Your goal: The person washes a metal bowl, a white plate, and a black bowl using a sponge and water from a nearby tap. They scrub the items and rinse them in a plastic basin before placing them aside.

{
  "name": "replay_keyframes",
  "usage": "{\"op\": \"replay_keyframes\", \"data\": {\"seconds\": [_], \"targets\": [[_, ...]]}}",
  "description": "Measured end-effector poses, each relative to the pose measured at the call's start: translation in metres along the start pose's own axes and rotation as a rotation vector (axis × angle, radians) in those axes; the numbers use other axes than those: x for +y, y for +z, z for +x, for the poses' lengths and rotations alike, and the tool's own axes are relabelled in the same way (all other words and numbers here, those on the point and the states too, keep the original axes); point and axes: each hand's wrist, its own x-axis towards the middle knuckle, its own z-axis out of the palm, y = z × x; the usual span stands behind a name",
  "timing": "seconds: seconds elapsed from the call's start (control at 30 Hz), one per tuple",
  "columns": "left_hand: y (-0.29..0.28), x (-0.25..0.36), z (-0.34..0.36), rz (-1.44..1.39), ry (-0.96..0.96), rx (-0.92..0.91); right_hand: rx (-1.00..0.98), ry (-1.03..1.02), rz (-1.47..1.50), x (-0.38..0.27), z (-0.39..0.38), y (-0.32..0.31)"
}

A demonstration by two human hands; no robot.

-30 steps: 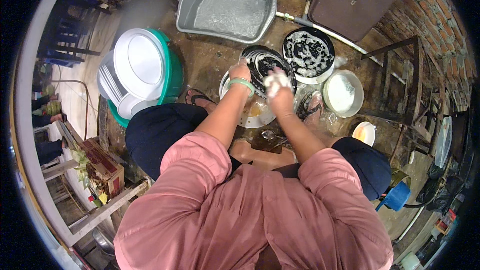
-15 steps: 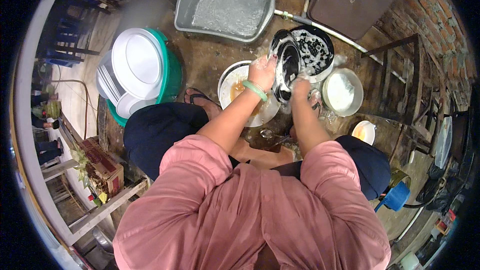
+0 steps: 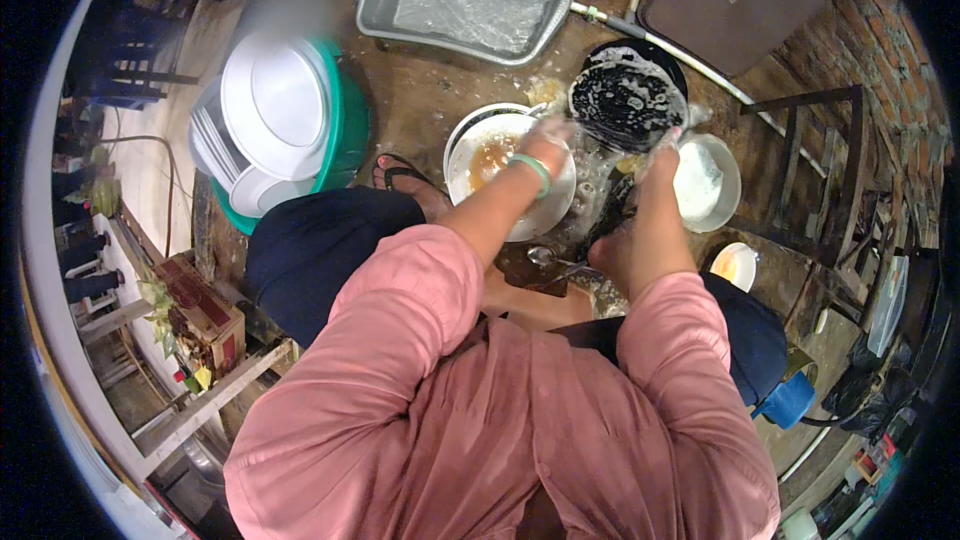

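Black plate (image 3: pixel 628 100), right fingers (image 3: pixel 668 139) at rim, left fingers (image 3: pixel 557 128) beside

- A rough kitchen's washing-up corner, set at floor level; whether home or eatery, I can't tell, since the rim is dim and bent.
- Dishwashing shows in the foam-covered black dishes (image 3: pixel 628 105), the grey basin (image 3: pixel 440 43) of water and the bowl (image 3: pixel 728 202) of whitish suds.
- White plates (image 3: pixel 275 90) fill a green tub (image 3: pixel 352 130).
- Bare brick wall (image 3: pixel 885 70), a pipe (image 3: pixel 700 64) and wet brown floor (image 3: pixel 420 90) look plain and utilitarian.
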Motion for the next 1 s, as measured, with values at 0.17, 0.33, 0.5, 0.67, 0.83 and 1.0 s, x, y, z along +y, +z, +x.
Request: {"op": "replay_keyframes", "data": {"seconds": [0.17,0.33,0.5,0.67,0.83,1.0], "targets": [[-0.036,-0.025,-0.014,0.189,-0.116,-0.362,-0.067,-0.27,-1.48,0.016,0.056,-0.042],[-0.018,-0.015,0.013,0.301,0.315,-0.46,-0.3,-0.339,-1.713,0.005,0.051,-0.03],[0.026,-0.003,0.033,0.244,0.473,-0.437,0.022,-0.49,-1.234,-0.028,0.088,-0.039],[-0.011,-0.004,0.066,0.447,0.444,-0.866,0.297,-0.386,-1.694,-0.014,0.163,-0.129],[-0.084,-0.043,0.077,0.321,0.246,-0.978,0.115,-0.377,-2.077,0.029,0.143,-0.147],[-0.163,-0.026,0.047,0.219,0.065,-0.964,0.072,-0.417,-2.206,0.026,0.162,-0.148]]}}
